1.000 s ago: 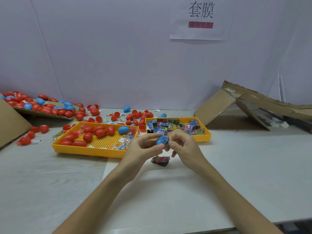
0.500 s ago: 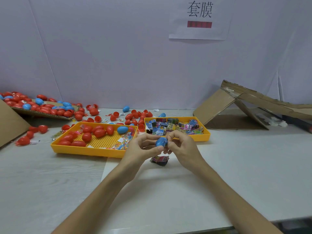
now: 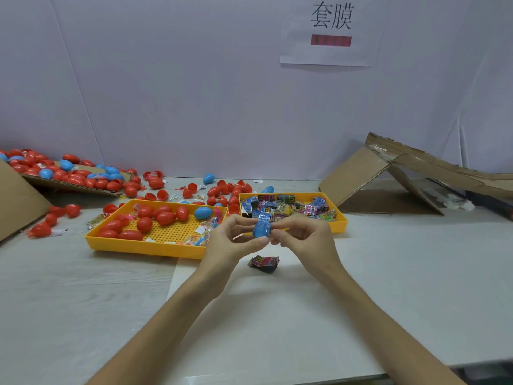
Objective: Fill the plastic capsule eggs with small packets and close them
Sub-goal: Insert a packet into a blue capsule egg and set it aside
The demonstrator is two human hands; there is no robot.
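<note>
The left grip (image 3: 230,243) and right grip (image 3: 305,240) both pinch a blue egg (image 3: 262,229) with their fingertips, above the table (image 3: 388,273), just in front of the packet tray (image 3: 340,221). A dark packet (image 3: 263,264) lies on the table below it; the egg tray (image 3: 138,245) sits to the left

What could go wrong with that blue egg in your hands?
1. The egg is only pinched between the fingers of the left hand and right hand, above the table. It might slip and roll away.
2. A dark packet lies loose under the hands, outside the tray. It could get knocked or forgotten.
</note>
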